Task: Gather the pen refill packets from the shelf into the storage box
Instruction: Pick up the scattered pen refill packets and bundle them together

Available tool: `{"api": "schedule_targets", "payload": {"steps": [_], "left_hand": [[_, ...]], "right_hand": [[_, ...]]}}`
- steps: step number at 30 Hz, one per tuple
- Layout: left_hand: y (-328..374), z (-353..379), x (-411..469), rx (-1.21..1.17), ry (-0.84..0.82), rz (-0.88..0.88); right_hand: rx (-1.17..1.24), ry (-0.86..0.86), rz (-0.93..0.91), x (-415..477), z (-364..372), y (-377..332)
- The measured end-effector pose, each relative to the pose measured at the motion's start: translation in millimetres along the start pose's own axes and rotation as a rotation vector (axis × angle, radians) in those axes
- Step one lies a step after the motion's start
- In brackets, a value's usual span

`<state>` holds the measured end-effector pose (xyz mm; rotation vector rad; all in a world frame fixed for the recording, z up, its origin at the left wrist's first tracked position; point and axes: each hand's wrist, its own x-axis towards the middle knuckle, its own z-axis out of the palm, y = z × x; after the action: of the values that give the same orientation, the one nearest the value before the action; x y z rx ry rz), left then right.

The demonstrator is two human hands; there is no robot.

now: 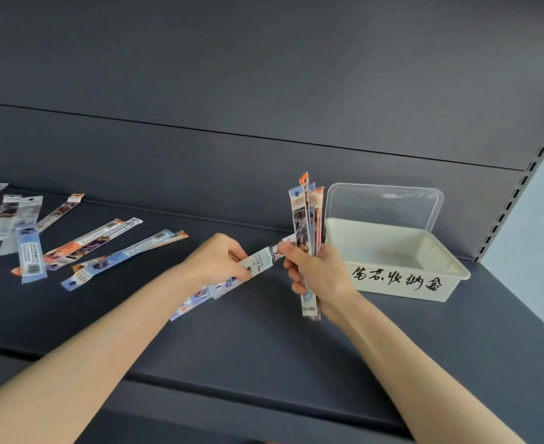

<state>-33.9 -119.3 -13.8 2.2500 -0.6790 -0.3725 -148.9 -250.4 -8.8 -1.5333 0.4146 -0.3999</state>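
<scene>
From the head view, the right hand [318, 277] is closed around a bundle of packets [304, 219], held upright by their lower half. The left hand [219, 257] pinches a couple of further packets [258, 262] lying slantwise, their far end touching the right thumb. Just right of the right hand stands the box [399, 283], its lid [383, 203] tipped up behind, nothing visible inside. Well to the left of the left hand, loose packets [104, 245] lie scattered on the shelf [264, 347]. The packets look light, thin and glossy, likely to bend and slide over one another. Gripping near the middle, flat sides pressed together, should keep a bundle from fanning out.
</scene>
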Motion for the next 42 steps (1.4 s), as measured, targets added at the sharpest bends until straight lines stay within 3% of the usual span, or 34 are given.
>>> {"api": "schedule_targets", "payload": {"steps": [6, 10, 18, 28, 32, 38, 42], "left_hand": [[2, -7, -38, -0.537, 0.085, 0.147], [0, -11, -52, -0.626, 0.047, 0.176], [-49, -69, -45, -0.767, 0.213, 0.117], [-97, -156, -8, -0.993, 0.068, 0.182], [-115, -180, 7, -1.009, 0.108, 0.230], [-134, -198, 32, -1.096, 0.325, 0.125], [-133, -191, 31, -1.171, 0.263, 0.163]], "right_hand": [[0.075, -0.018, -0.040, -2, 7, 0], [0.179, -0.060, -0.082, 0, 26, -5], [0.396, -0.138, -0.088, 14, 72, -19], [0.080, -0.247, -0.048, 41, 178, -18], [0.112, -0.153, -0.062, 49, 201, -20], [0.163, 0.184, -0.140, 60, 206, -23], [0.175, 0.132, -0.116, 62, 216, -20]]}}
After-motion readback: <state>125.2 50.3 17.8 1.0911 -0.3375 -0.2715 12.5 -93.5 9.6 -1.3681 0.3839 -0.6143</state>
